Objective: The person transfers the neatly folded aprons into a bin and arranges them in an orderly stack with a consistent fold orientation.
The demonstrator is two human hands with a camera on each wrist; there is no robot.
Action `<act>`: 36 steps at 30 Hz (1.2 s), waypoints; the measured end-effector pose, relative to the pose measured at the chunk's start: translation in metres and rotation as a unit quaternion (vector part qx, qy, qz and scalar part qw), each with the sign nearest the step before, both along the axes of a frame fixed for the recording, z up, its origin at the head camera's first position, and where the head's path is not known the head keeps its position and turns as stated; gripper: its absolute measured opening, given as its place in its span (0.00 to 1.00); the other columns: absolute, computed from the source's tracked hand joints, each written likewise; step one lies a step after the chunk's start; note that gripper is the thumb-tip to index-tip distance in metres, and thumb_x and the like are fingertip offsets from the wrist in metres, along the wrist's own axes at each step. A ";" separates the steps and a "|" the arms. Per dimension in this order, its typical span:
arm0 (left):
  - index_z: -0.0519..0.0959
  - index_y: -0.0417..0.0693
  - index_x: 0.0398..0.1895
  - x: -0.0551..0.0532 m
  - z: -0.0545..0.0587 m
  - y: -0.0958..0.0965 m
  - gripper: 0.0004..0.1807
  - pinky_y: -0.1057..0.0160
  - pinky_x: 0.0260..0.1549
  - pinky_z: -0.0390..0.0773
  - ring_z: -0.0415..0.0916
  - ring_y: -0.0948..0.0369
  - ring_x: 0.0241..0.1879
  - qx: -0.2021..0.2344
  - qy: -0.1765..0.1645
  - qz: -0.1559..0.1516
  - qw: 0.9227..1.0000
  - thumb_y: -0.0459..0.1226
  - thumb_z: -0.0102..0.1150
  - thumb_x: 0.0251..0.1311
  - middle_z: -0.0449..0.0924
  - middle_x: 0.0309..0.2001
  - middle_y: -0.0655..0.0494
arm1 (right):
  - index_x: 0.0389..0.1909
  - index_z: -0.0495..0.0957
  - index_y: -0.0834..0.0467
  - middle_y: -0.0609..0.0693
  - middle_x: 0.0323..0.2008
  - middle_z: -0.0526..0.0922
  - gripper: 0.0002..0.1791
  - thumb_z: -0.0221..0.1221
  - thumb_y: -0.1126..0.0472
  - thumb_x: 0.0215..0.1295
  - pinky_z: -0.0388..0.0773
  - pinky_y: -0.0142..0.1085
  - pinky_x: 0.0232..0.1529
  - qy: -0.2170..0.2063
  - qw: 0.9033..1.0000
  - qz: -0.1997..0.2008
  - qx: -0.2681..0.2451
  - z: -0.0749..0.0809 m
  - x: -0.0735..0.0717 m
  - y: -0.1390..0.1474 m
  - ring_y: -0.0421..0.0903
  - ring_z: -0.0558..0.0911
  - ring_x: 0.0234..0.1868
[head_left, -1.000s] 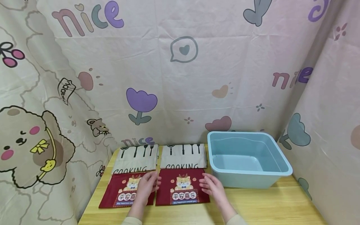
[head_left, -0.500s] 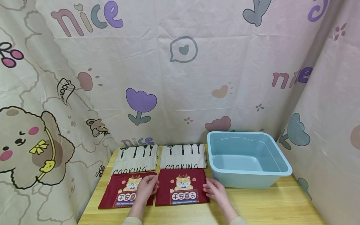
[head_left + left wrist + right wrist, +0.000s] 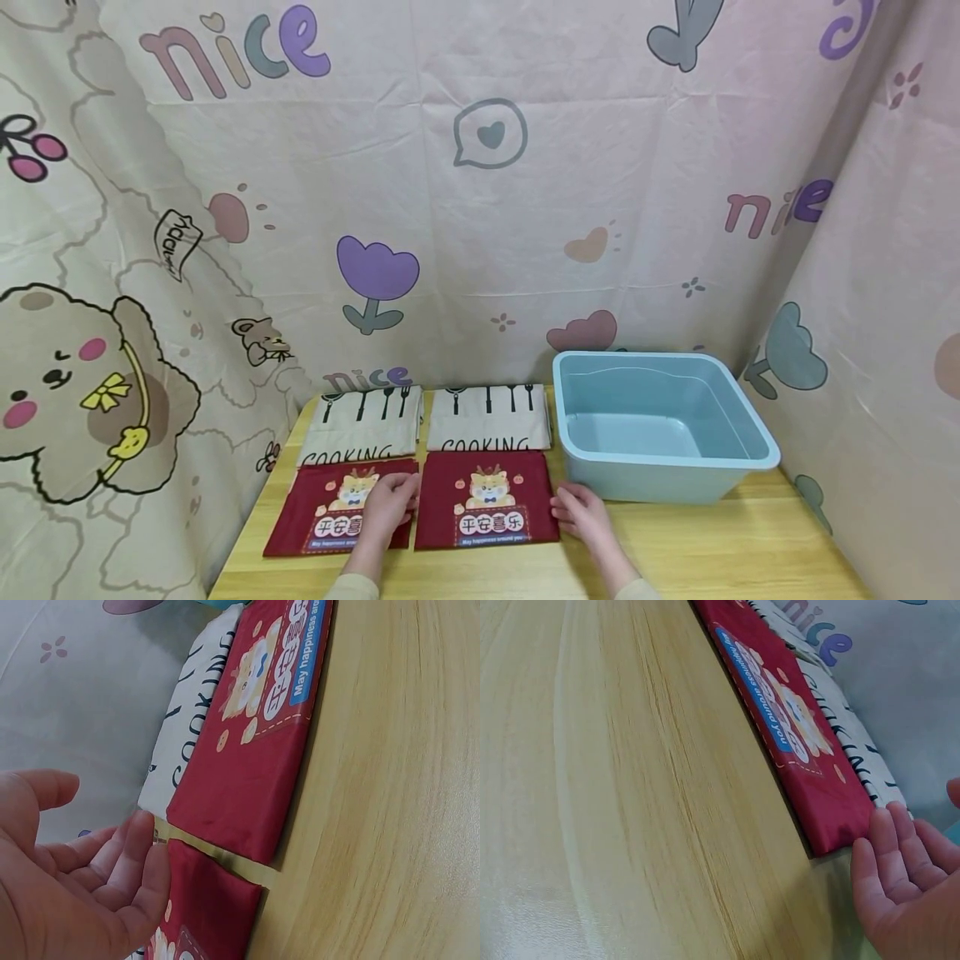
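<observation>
- Your table (image 3: pixel 697 554) had a pale yellow wood-grain top.
- Behind it and along both sides hung a cream curtain (image 3: pixel 487 225), printed with tulips, hearts, a fluffy bear and the word "nice".
- Toward the table's right end stood a light blue tub (image 3: pixel 660 483), upright, its open top showing you its inner walls and floor.
- The right red cloth (image 3: pixel 487 492), folded flat with a cartoon animal facing up, lay on the table between your hands, left of the tub.
- The left red cloth (image 3: pixel 337 512) lay just beside it, a narrow gap between them.
- Behind these were a left white cloth (image 3: pixel 363 427) and a right white cloth (image 3: pixel 489 421), both lettered "COOKING".
- Your left hand (image 3: pixel 386 508) was loosely open, gripping nothing, over the left red cloth's inner edge.
- Your right hand (image 3: pixel 583 512) was also open, fingers gently bent, at the right red cloth's outer edge; you couldn't tell whether they touched it.
</observation>
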State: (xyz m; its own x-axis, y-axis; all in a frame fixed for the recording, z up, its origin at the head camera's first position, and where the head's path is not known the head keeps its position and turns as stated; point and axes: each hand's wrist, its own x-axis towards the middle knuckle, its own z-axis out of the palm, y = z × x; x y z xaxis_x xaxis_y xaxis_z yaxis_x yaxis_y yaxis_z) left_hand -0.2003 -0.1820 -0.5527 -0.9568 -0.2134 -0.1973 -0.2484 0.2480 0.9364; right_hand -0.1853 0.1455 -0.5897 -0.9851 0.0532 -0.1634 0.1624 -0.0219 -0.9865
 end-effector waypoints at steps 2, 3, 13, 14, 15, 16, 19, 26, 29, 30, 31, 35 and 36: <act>0.72 0.27 0.58 -0.001 -0.003 -0.001 0.28 0.50 0.38 0.82 0.81 0.51 0.40 -0.012 0.002 0.000 1.000 0.46 0.56 0.70 0.81 0.43 0.41 | 0.61 0.62 0.82 0.68 0.42 0.83 0.29 0.52 0.59 0.74 0.83 0.49 0.42 -0.001 1.000 -0.007 0.009 -0.001 0.000 0.000 0.58 0.84 0.41; 0.72 0.27 0.58 -0.002 -0.004 -0.001 0.28 0.50 0.37 0.82 0.81 0.50 0.40 -0.019 0.003 0.001 1.000 0.46 0.56 0.70 0.81 0.43 0.40 | 0.60 0.62 0.82 0.69 0.43 0.82 0.29 0.53 0.59 0.74 0.83 0.49 0.42 -0.001 1.000 -0.010 0.014 -0.001 0.000 0.000 0.59 0.84 0.41; 0.72 0.25 0.57 -0.005 -0.010 0.001 0.28 0.45 0.46 0.78 0.78 0.42 0.47 -0.125 0.033 -0.009 0.992 0.44 0.59 0.68 0.80 0.45 0.34 | 0.59 0.64 0.82 0.72 0.45 0.80 0.27 0.53 0.61 0.72 0.82 0.51 0.43 -0.003 0.998 -0.028 0.050 -0.005 0.000 0.000 0.63 0.83 0.44; 0.72 0.25 0.58 -0.005 -0.010 0.001 0.29 0.45 0.47 0.78 0.78 0.42 0.47 -0.127 0.033 -0.010 0.991 0.44 0.59 0.68 0.80 0.46 0.33 | 0.58 0.64 0.82 0.72 0.46 0.80 0.27 0.53 0.61 0.72 0.82 0.51 0.43 -0.003 0.998 -0.029 0.051 -0.006 0.000 0.000 0.63 0.83 0.44; 0.71 0.25 0.59 -0.005 -0.010 0.001 0.29 0.44 0.47 0.78 0.78 0.41 0.48 -0.127 0.031 -0.010 0.991 0.44 0.59 0.68 0.80 0.47 0.33 | 0.58 0.65 0.82 0.73 0.46 0.80 0.27 0.54 0.61 0.72 0.82 0.51 0.43 -0.003 0.998 -0.030 0.053 -0.007 0.000 0.000 0.62 0.83 0.44; 0.71 0.25 0.59 -0.005 -0.010 0.002 0.29 0.44 0.48 0.77 0.77 0.41 0.48 -0.127 0.029 -0.010 0.991 0.43 0.59 0.68 0.80 0.47 0.32 | 0.58 0.65 0.82 0.73 0.46 0.80 0.27 0.54 0.61 0.72 0.82 0.51 0.43 -0.003 0.998 -0.031 0.054 -0.007 0.000 0.000 0.62 0.83 0.44; 0.70 0.25 0.60 -0.006 -0.012 0.004 0.29 0.44 0.48 0.77 0.77 0.40 0.50 -0.131 0.027 -0.010 0.991 0.42 0.59 0.68 0.79 0.49 0.31 | 0.56 0.65 0.82 0.74 0.46 0.79 0.26 0.54 0.61 0.72 0.82 0.50 0.41 -0.001 0.998 -0.033 0.058 -0.011 0.000 -0.001 0.62 0.83 0.44; 0.70 0.23 0.59 -0.006 -0.015 0.010 0.29 0.43 0.50 0.77 0.75 0.38 0.52 -0.141 0.024 -0.008 0.990 0.40 0.60 0.66 0.77 0.50 0.28 | 0.57 0.64 0.84 0.76 0.47 0.78 0.27 0.55 0.62 0.71 0.82 0.49 0.40 0.005 0.997 -0.034 0.067 -0.010 0.001 -0.006 0.66 0.82 0.45; 0.70 0.23 0.59 -0.006 -0.017 0.011 0.29 0.43 0.50 0.77 0.76 0.39 0.51 -0.147 0.013 -0.006 0.989 0.40 0.61 0.65 0.77 0.50 0.29 | 0.57 0.64 0.84 0.76 0.47 0.78 0.28 0.55 0.62 0.70 0.82 0.50 0.41 0.000 0.997 -0.034 0.065 -0.007 0.002 -0.008 0.66 0.82 0.46; 0.70 0.22 0.59 -0.006 -0.017 0.011 0.29 0.43 0.50 0.77 0.76 0.39 0.51 -0.148 0.010 -0.006 0.989 0.40 0.61 0.65 0.77 0.50 0.28 | 0.57 0.63 0.84 0.76 0.47 0.78 0.28 0.55 0.62 0.70 0.82 0.50 0.41 -0.001 0.997 -0.033 0.064 -0.007 0.002 -0.009 0.66 0.82 0.46; 0.70 0.22 0.59 -0.007 -0.017 0.012 0.29 0.43 0.50 0.77 0.76 0.39 0.51 -0.147 0.006 -0.003 0.989 0.40 0.61 0.65 0.77 0.50 0.29 | 0.57 0.63 0.84 0.76 0.47 0.78 0.28 0.55 0.62 0.70 0.82 0.50 0.41 -0.004 0.998 -0.032 0.062 -0.006 0.001 -0.009 0.66 0.82 0.46; 0.69 0.22 0.59 -0.008 -0.017 0.012 0.30 0.43 0.50 0.77 0.76 0.40 0.50 -0.142 -0.003 -0.003 0.990 0.40 0.60 0.65 0.77 0.50 0.29 | 0.58 0.63 0.83 0.75 0.46 0.78 0.28 0.55 0.62 0.70 0.83 0.50 0.41 -0.014 0.998 -0.031 0.058 -0.004 -0.001 -0.010 0.66 0.82 0.46; 0.69 0.22 0.59 -0.009 -0.017 0.012 0.30 0.43 0.49 0.77 0.76 0.40 0.50 -0.140 -0.004 -0.004 0.990 0.40 0.60 0.65 0.77 0.50 0.29 | 0.58 0.63 0.83 0.76 0.46 0.78 0.28 0.54 0.62 0.70 0.83 0.51 0.41 -0.013 0.998 -0.028 0.058 -0.004 -0.002 -0.010 0.66 0.82 0.46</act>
State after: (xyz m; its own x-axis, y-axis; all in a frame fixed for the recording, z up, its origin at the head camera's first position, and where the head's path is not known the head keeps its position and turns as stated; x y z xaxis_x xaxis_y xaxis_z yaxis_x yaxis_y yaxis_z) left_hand -0.2091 -0.1703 -0.5694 -0.9574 -0.2534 -0.1387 -0.2525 0.5005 0.8281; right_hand -0.1871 0.1357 -0.5939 -0.9755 0.1284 -0.1788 0.1901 0.0818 -0.9784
